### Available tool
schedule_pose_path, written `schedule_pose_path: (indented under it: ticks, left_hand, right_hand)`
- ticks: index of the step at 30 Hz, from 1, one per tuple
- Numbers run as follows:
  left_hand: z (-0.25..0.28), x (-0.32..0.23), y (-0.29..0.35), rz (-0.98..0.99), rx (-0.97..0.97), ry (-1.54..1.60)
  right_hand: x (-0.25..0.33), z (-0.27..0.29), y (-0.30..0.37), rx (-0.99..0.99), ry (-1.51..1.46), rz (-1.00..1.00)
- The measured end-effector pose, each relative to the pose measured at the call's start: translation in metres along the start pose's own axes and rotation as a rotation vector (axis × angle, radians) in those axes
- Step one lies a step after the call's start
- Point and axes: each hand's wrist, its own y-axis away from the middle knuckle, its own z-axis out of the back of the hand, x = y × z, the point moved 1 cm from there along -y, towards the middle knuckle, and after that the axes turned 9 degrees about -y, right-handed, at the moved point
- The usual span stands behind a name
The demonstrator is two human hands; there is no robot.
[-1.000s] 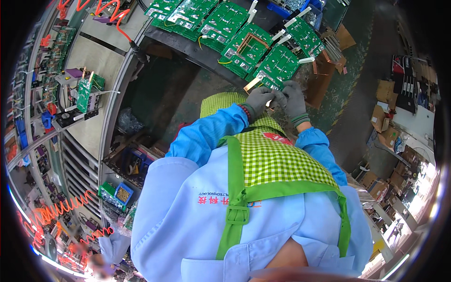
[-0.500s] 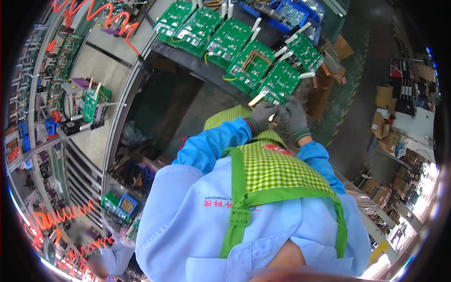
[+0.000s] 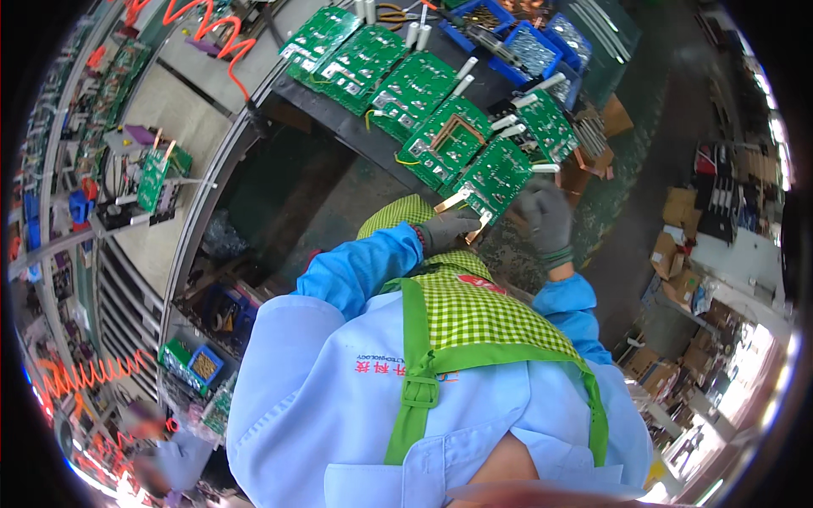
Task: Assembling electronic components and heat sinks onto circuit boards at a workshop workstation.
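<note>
The nearest green circuit board (image 3: 500, 176) lies at the near right end of a row of boards on the dark bench. Two copper strips stick out from its near edge; the front copper strip (image 3: 479, 227) slants toward me. My left hand (image 3: 449, 230), in a grey glove, is closed with its fingertips at this front strip, below the other copper strip (image 3: 453, 201). Just right of the board hovers my right hand (image 3: 544, 218), also gloved. It is apart from the board, and its fingers are blurred by motion.
Several more green boards (image 3: 411, 95) with white posts line the bench. Blue bins (image 3: 529, 52) of small metal parts stand behind them, with pliers (image 3: 398, 15) nearby. A conveyor (image 3: 157, 102) runs at left. Cardboard boxes (image 3: 677, 212) are stacked at right.
My hands were close together at the board's near edge, with copper between them. My right hand has moved right, away from the front strip; the left stays beside it. The view has shifted slightly.
</note>
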Motion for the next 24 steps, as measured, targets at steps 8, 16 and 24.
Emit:
schedule_pose_path:
  ticks: [8, 16, 24]
  left_hand:
    - [0.084, -0.001, 0.079, -0.406, -0.155, -0.873]
    - [0.087, -0.090, 0.120, -0.165, -0.325, 0.176]
    - [0.115, -0.133, 0.112, -0.067, -0.085, 0.017]
  right_hand:
    - [0.008, -0.032, -0.088, 0.250, -0.030, 0.100]
    - [-0.005, -0.115, -0.113, 0.351, 0.266, 0.098]
    - [-0.001, -0.119, -0.116, 0.383, 0.410, 0.224]
